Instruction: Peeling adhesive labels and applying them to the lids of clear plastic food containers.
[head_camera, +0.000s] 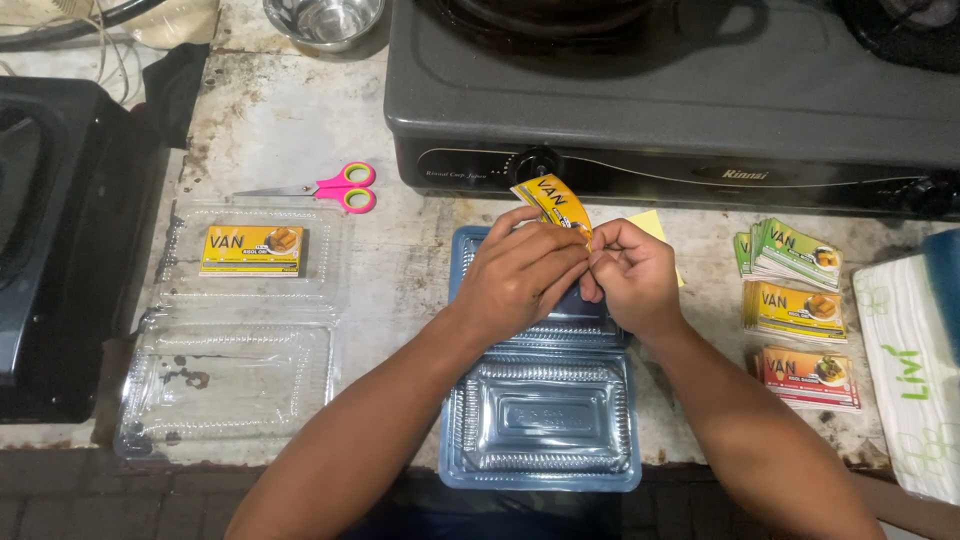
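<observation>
My left hand (520, 275) and my right hand (632, 275) meet over an open clear plastic clamshell box (540, 420) at the counter's front. Together they pinch a yellow printed sticker label (553, 200), which bends upward above my fingers; a pale yellow backing sheet (652, 225) shows just behind my right hand. To the left lies a second open clear clamshell box (235, 375) with a yellow label (252, 250) stuck on its lid.
Pink-handled scissors (335, 187) lie behind the left box. Stacks of green, yellow and red labels (800, 310) sit at the right beside a tissue pack (915, 370). A dark gas stove (680, 90) spans the back, a steel bowl (322, 20) beside it.
</observation>
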